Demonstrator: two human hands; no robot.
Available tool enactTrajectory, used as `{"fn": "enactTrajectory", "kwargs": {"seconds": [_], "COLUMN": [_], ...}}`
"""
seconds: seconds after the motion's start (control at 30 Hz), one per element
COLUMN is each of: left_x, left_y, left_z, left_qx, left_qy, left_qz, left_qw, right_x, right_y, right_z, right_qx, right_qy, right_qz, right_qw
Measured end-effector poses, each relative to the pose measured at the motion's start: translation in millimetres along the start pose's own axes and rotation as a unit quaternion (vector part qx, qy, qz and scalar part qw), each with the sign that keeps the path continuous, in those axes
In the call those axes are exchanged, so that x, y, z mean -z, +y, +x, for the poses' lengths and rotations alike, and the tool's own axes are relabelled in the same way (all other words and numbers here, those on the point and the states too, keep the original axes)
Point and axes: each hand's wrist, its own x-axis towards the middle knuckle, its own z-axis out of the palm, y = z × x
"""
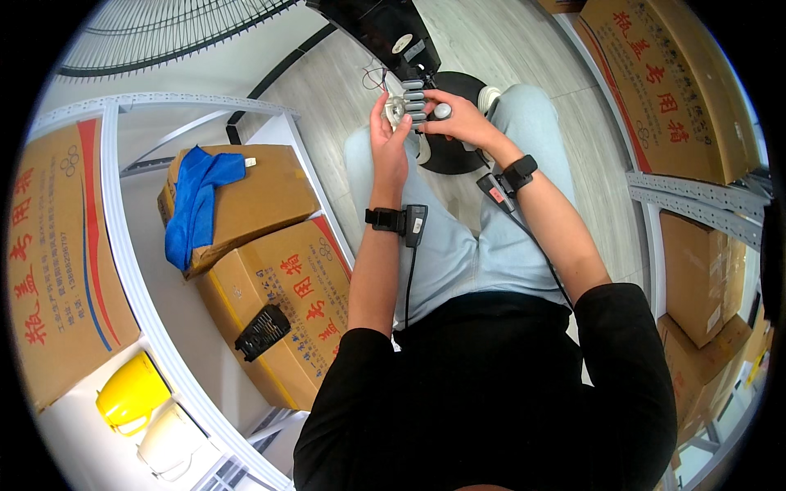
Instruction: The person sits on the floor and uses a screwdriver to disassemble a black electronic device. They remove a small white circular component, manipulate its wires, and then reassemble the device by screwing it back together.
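Observation:
Between my two hands is a push-button switch (413, 103) with several grey, bar-shaped keys in a row. My left hand (388, 147) closes on its left side, thumb on the lower keys, beside a pale, shiny rounded part (395, 109). My right hand (468, 124) grips the other side with bent fingers. A round grey knob (443, 110) shows at the right fingers; how it is attached I cannot tell. Just beyond the hands stands a black fan housing (385, 33), with thin loose wires (375, 77) hanging near it.
Below the hands is a round black base (458, 159). A fan grille (172, 33) fills the upper left. Shelving at left holds cardboard boxes (270, 286), a blue cloth (196, 204), a black slotted piece (263, 332), a yellow mug (131, 393) and a white mug (170, 442). More boxes (655, 82) stand at right.

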Motion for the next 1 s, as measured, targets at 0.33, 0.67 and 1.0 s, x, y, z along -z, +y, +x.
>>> {"fn": "enactTrajectory", "kwargs": {"seconds": [0.33, 0.67, 1.0], "left_x": [4.3, 3.8, 3.2], "left_y": [-2.9, -1.4, 0.6], "left_z": [0.0, -0.7, -0.7], "left_qx": [0.016, 0.019, 0.022], "left_qy": [0.005, 0.006, 0.012], "left_qz": [-0.004, -0.006, -0.02], "left_qw": [1.0, 1.0, 0.999], "right_x": [1.5, 0.5, -1.5], "right_y": [-0.9, 4.5, 2.3], "right_z": [0.9, 2.5, -1.7], "right_qx": [0.026, 0.071, 0.087], "right_qy": [0.013, 0.032, 0.013], "right_qz": [-0.063, -0.103, -0.088], "right_qw": [0.998, 0.992, 0.992]}}
